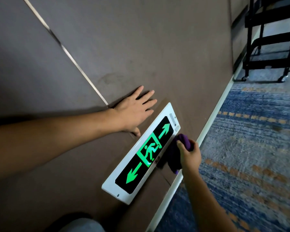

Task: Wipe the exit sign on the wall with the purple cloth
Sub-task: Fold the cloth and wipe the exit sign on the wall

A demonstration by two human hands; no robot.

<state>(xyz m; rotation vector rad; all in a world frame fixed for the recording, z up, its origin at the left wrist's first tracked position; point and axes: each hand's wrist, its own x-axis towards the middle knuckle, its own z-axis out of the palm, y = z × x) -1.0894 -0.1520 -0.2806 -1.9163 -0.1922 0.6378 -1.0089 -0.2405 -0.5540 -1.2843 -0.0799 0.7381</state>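
The exit sign [141,153] is a long white-framed panel low on the brown wall, with a lit green running figure and two green arrows on black. My right hand [189,154] grips the bunched purple cloth [176,153] against the sign's lower edge, near the arrow at its far end. The cloth hangs down below my fingers and covers part of the frame there. My left hand [134,111] lies flat on the wall just above the sign, fingers spread, thumb close to the sign's upper edge.
A white skirting strip [213,118] runs along the wall's foot. Blue and orange patterned carpet [251,148] lies to the right. A black wheeled cart [271,47] stands on it at the top right. A metal strip [70,54] crosses the wall panels.
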